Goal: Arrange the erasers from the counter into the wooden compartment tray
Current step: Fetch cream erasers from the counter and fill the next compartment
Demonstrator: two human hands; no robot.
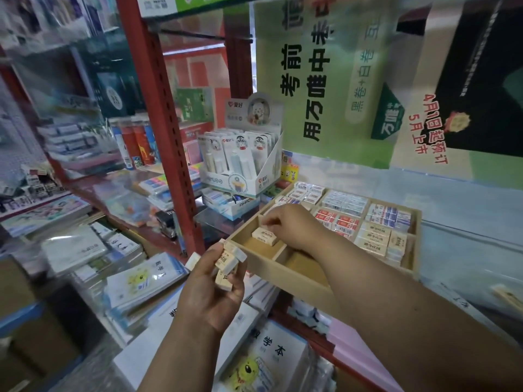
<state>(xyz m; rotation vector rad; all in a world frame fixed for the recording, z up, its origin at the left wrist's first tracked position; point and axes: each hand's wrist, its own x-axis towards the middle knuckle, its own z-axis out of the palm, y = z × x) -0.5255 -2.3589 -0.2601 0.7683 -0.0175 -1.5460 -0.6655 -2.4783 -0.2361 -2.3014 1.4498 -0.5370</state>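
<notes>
Nearest the camera, the left hand [210, 290] hovered just short of the wooden tray [285, 274], its fingers [235, 281] curled round a small bundle of cream erasers [226, 264] with printed sleeves. Beyond it the right hand [291, 227] reached across into the tray's near-left compartment, fingertips pinching one eraser [264, 222] at the compartment's far wall. Directly beneath that hand another cream eraser [264, 236] lay flat on the compartment floor. The compartment to the right of it was largely hidden by the right forearm. Farther compartments held packed rows: red-and-white erasers [336, 219], blue-and-white erasers [389, 215] and cream erasers [376, 240]. Behind the tray stood a white display box [243, 162] of carded items. Wrapped exercise books [135, 281] lay stacked on the lower shelf to the left.
</notes>
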